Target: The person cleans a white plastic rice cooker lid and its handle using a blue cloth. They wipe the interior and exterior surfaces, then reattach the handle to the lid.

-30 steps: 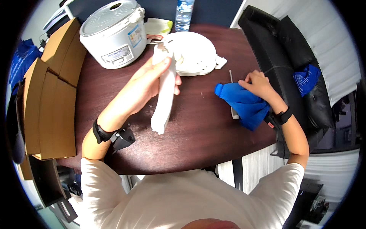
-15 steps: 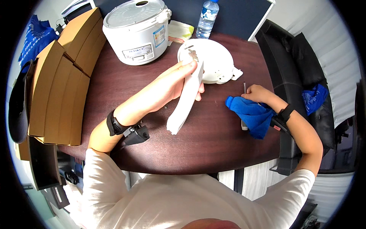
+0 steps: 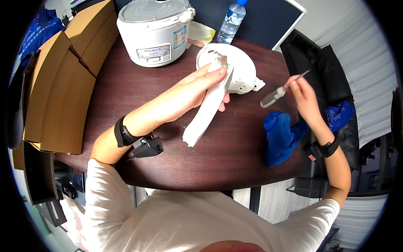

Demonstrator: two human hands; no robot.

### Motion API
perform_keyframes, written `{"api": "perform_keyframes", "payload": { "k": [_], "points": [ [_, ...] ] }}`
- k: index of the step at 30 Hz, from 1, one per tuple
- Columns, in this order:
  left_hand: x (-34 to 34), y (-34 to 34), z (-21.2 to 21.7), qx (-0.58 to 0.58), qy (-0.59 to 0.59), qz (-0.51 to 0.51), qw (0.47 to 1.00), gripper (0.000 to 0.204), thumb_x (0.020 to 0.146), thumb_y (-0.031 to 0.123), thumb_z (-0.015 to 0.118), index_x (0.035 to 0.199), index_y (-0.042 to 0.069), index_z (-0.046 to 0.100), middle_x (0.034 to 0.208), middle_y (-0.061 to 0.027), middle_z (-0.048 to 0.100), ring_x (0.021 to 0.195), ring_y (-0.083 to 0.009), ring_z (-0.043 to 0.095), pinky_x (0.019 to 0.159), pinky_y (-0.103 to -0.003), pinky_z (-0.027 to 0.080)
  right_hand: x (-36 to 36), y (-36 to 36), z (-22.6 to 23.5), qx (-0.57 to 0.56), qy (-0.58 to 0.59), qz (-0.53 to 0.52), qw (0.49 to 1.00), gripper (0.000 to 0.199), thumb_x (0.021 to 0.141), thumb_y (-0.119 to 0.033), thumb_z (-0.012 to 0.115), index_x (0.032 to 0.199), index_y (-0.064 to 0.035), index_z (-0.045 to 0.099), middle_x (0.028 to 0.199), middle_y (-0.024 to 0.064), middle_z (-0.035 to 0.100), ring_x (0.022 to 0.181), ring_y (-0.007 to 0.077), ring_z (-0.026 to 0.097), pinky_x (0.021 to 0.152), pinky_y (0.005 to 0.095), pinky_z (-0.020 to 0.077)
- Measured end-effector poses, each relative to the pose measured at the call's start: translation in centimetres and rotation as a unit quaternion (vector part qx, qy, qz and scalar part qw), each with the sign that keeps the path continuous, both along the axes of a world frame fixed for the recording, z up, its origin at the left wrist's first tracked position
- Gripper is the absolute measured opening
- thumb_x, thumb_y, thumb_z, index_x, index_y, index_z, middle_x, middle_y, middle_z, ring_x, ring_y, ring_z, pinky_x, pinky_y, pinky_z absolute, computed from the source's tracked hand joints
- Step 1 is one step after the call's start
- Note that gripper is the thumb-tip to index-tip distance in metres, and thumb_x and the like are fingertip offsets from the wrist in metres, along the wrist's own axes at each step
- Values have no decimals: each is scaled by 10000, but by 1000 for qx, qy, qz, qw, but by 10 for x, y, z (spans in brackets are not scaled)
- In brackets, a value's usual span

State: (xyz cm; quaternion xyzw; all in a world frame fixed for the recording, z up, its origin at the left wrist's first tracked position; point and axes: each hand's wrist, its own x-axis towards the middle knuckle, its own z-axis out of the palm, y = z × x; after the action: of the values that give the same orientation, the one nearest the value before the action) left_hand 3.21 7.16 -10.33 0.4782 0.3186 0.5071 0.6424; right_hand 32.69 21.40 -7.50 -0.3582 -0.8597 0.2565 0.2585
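While the left hand (image 3: 197, 90) grips the white handle (image 3: 208, 108) above the table (image 3: 138, 88), its long axis runs from the metal end near the lid (image 3: 241, 69) down toward the person. The right hand (image 3: 303, 90) is closed on a thin tool (image 3: 279, 90) (a screwdriver, by the look), tip pointing left. That metal end lies up and left of the tip, near but apart; the blue cloth (image 3: 280, 136) lies below.

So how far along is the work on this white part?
Done: a round white piece lies apart beside the rice cooker. In hand: left hand holds the long white part; right hand holds a thin metal tool, not touching it. The blue cloth lies unused.
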Motion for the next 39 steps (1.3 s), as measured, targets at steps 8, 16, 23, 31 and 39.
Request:
{"api": "perform_keyframes", "payload": {
  "k": [8, 16, 23, 31, 39],
  "points": [
    [8, 2, -5, -4, -27, 0, 1000, 413, 977, 446, 401, 1109, 62, 474, 872, -78, 604, 764, -145, 612, 721, -270, 501, -42, -54, 5, -105, 338, 130, 926, 243, 1023, -254, 318, 1041, -55, 457, 813, 53, 507, 759, 162, 586, 678, 270, 473],
    [14, 2, -16, 125, 89, 52, 987, 382, 972, 353, 473, 1183, 35, 472, 918, -68, 590, 835, -120, 585, 781, -269, 482, -50, -104, -4, -40, -12, 82, 996, 153, 942, -92, 488, 1019, 10, 573, 703, 111, 562, 576, 206, 552, 561, 299, 443],
    [19, -6, -8, 147, 121, 62, 980, 304, 956, 278, 522, 1136, 35, 490, 886, -50, 575, 814, -112, 575, 750, -268, 479, -50, -107, -7, 53, -13, 90, 994, 175, 928, -83, 505, 1050, 25, 568, 897, 163, 637, 742, 310, 628, 616, 341, 488],
    [17, -8, -7, 141, 124, 17, 982, 316, 978, 311, 464, 1145, 43, 447, 829, -48, 576, 731, -106, 584, 680, -253, 480, -50, -110, -9, 101, -12, 100, 990, 168, 912, -52, 514, 1057, 23, 554, 877, 170, 623, 750, 332, 618, 610, 350, 486],
    [21, -7, -8, 108, 61, -9, 992, 357, 980, 407, 414, 1052, 57, 419, 813, -72, 571, 638, -129, 590, 578, -270, 520, -53, -109, -15, 133, 10, 113, 985, 228, 864, 5, 543, 1088, 44, 527, 858, 181, 614, 725, 332, 618, 584, 364, 492]
  ]
}}
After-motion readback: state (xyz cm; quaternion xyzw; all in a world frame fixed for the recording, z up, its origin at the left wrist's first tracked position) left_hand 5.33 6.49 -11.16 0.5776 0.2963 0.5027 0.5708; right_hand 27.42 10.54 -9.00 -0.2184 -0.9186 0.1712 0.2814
